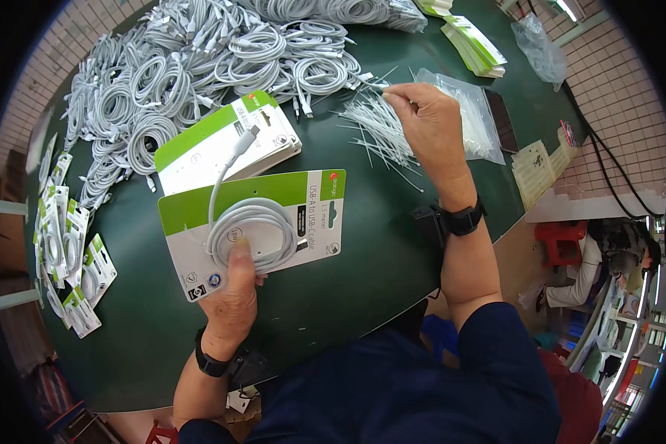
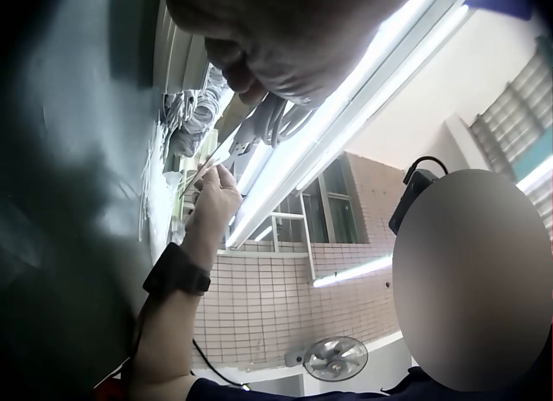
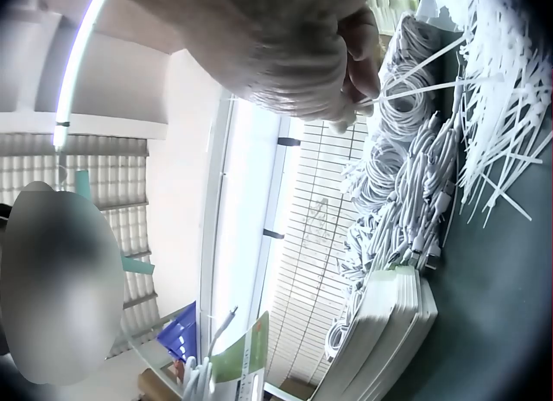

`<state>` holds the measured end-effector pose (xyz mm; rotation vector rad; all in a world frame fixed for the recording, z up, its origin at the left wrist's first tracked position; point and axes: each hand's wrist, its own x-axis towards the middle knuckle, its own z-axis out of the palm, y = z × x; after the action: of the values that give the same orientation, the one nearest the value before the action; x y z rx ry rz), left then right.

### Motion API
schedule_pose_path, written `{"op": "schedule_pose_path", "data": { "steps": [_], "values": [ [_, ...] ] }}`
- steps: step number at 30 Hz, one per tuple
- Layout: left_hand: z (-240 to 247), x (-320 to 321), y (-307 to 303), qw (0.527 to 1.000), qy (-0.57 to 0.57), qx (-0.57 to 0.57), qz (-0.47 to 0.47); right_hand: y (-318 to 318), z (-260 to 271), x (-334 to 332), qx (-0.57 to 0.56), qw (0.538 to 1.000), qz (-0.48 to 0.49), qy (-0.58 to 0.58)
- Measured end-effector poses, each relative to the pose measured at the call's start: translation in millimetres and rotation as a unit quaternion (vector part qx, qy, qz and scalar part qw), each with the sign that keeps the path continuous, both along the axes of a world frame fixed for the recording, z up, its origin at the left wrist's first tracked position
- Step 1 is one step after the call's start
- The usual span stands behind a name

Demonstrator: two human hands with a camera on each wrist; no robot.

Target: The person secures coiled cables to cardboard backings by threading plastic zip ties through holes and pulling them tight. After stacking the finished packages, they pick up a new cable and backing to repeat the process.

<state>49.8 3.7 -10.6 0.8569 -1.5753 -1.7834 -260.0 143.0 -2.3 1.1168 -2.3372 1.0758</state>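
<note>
My left hand grips a green-and-white packaging card printed "USB-A to USB-C cable". Its thumb presses a coiled grey cable flat against the card's face, and one end of the cable, with a USB-C plug, sticks up past the top edge. Thumb and forefinger of my right hand pinch a thin white cable tie above the table. Below that hand lies a loose pile of white cable ties, partly spilling from a clear plastic bag.
A stack of blank-faced cards sits just behind the held card. Many coiled cables are heaped at the back left. Carded cables lie at the left edge. More cards stand at the back right of the green table.
</note>
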Motion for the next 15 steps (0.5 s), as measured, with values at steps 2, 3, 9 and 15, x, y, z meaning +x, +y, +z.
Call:
{"op": "schedule_pose_path", "data": {
  "steps": [2, 3, 9, 15],
  "values": [
    [-0.2, 0.6, 1.2, 1.0, -0.003, -0.005, 0.003, -1.1, 10.4, 5.3, -0.057, 0.996, 0.018, -0.068],
    [-0.9, 1.4, 1.6, 1.0, -0.002, -0.008, 0.004, -0.9, 13.5, 8.4, -0.085, 0.991, 0.027, -0.103],
    [2.4, 3.2, -7.9, 0.999, 0.01, -0.026, 0.032, -18.8, -7.6, 31.5, 0.009, 0.987, 0.152, -0.049],
    [3.0, 2.8, -16.8, 0.997, 0.01, -0.039, 0.072, -16.9, -20.2, 23.1, 0.106, 0.983, 0.136, -0.067]
  ]
}}
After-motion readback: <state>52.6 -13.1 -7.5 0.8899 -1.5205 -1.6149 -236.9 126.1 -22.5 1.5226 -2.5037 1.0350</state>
